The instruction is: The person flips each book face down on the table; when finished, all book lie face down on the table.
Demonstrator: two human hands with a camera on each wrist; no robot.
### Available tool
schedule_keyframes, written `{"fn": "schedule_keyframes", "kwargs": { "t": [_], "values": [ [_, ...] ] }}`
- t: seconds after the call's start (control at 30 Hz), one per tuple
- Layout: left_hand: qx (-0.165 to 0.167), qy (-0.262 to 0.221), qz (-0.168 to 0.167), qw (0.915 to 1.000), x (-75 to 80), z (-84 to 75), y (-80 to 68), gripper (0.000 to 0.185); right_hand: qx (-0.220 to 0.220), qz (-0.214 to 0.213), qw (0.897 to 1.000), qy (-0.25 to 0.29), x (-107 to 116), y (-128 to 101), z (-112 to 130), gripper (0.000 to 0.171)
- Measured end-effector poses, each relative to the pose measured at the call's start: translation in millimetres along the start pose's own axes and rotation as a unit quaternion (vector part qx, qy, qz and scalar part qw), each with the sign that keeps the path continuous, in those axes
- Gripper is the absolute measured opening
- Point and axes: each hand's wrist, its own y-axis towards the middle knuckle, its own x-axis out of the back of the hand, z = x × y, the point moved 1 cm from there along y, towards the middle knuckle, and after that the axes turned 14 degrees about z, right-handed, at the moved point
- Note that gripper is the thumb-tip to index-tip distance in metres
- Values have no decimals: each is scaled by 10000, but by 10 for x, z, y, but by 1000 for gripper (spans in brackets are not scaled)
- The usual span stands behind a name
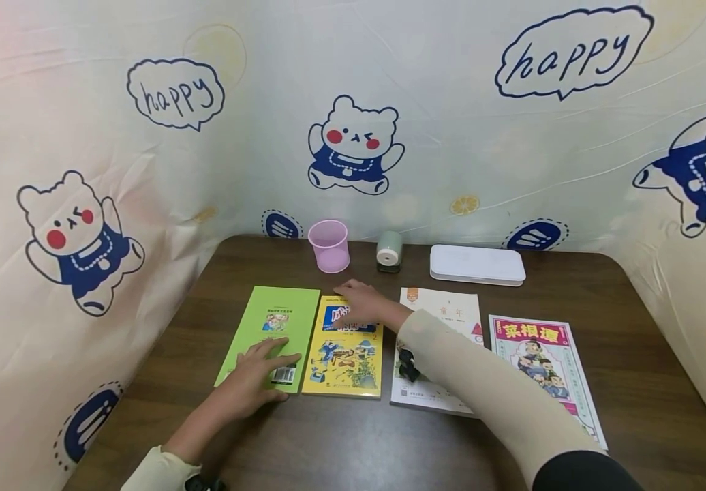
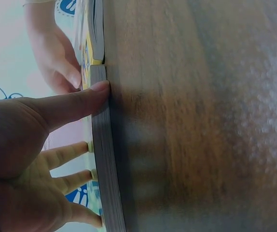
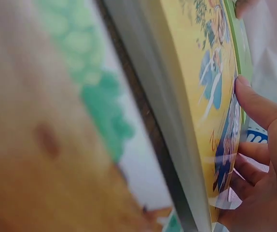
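A green book (image 1: 288, 307) lies at the left of a row, its barcode side up. My left hand (image 1: 256, 375) rests on it with fingers spread, and in the left wrist view the thumb (image 2: 76, 104) lies against the page edges of the book (image 2: 107, 159). Right beside it is a yellow book (image 1: 341, 372) with blue lettering. My right hand (image 1: 362, 305) reaches across to the upper part of that cover. In the right wrist view its thumb and fingers (image 3: 261, 104) touch the yellow cover (image 3: 196, 63), held apart from each other.
Right of these lie a white book (image 1: 439, 300) partly under my right forearm, and a pink-bordered book (image 1: 537, 354). Along the back stand a pink cup (image 1: 331, 256), a small green-grey device (image 1: 389, 249) and a white case (image 1: 478, 264). A printed curtain (image 1: 451, 150) surrounds the wooden table (image 1: 353, 436).
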Motion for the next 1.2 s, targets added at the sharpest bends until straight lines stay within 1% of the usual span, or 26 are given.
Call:
{"fn": "schedule_keyframes", "kwargs": {
  "t": [0.2, 0.43, 0.63, 0.83, 1.2],
  "values": [
    [4, -14, -11, 10000, -3, 8, 0, 68, 16, -17, 9999, 115, 12, -71, -61, 93],
    [26, -16, -24, 10000, -33, -27, -36, 69, 38, 24, 10000, 11, -8, -184, -157, 91],
    [53, -17, -28, 10000, -52, -56, -71, 68, -116, 27, 9999, -111, -7, -285, -191, 89],
    [57, -60, -40, 10000, -46, -74, -90, 68, -213, 29, 9987, -472, 17, -367, -199, 85],
    [76, -105, -24, 9999, -34, -74, -101, 69, -562, -48, 9963, -653, 54, -519, -275, 78]
  ]
}}
